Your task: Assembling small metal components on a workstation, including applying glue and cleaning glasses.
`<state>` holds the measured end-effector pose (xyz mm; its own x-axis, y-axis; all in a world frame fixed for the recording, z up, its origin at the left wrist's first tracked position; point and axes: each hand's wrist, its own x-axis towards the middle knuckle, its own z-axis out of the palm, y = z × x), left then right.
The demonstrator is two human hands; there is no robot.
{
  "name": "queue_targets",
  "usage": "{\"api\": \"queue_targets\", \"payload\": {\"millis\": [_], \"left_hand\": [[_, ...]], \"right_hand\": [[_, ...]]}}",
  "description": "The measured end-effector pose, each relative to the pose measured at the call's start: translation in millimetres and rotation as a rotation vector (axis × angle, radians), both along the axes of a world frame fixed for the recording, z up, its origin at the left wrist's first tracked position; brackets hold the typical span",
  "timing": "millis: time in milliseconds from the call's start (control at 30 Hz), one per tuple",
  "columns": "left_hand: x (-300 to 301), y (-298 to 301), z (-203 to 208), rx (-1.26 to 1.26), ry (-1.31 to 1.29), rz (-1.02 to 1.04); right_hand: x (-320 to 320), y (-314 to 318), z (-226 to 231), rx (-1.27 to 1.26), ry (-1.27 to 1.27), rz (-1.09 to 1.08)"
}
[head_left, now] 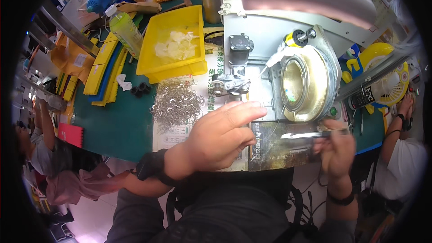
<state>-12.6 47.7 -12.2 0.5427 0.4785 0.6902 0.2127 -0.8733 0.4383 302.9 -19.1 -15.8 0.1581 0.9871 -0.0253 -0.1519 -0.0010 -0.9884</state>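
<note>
The work looks partway through, judging by how things lie. A loose heap of curved metal pieces (177,106) sits on a printed sheet (168,140) left of the machine (270,87); whether they are finished or waiting, I cannot tell. No second heap shows to compare them with, so what is left cannot be counted.

The tweezers (308,134) are in the right hand (335,146), lying level over the dark plate (274,149) in front of the machine. That hand is blurred — its fingers seem closed around the tweezers' rear part, the tips pointing left. Whether the tips grip anything is too small to tell. The left hand (220,130) reaches to the machine's front edge, its index finger nearly straight and the others curled; anything pinched beneath them is hidden.

As for containers, the yellow bin (175,71) behind the heap holds crumpled, clear or whitish stuff, perhaps plastic bags. The brass bowl (317,92) on the machine is open and brightly lit — its contents are lost in glare. The capped bottle (126,30) beside the bin holds yellow-green liquid.
</note>
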Motion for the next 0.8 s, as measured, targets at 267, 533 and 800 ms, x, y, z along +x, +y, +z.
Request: {"api": "queue_targets", "payload": {"millis": [267, 533, 800], "left_hand": [[10.8, -4.6, -8.6, -0.005, -0.063, 0.023], [9.2, -8.2, -13.0, 0.088, -0.081, 0.029], [11.3, -6.0, -14.1, 0.066, -0.068, 0.024]], "right_hand": [[22.9, -22.0, 29.5, 0.44, -0.147, 0.154], [-94.1, -41.2, 131.5, 0.616, 0.815, 1.123], [-109.6, -46.4, 130.0, 0.516, 0.91, 1.241]]}}
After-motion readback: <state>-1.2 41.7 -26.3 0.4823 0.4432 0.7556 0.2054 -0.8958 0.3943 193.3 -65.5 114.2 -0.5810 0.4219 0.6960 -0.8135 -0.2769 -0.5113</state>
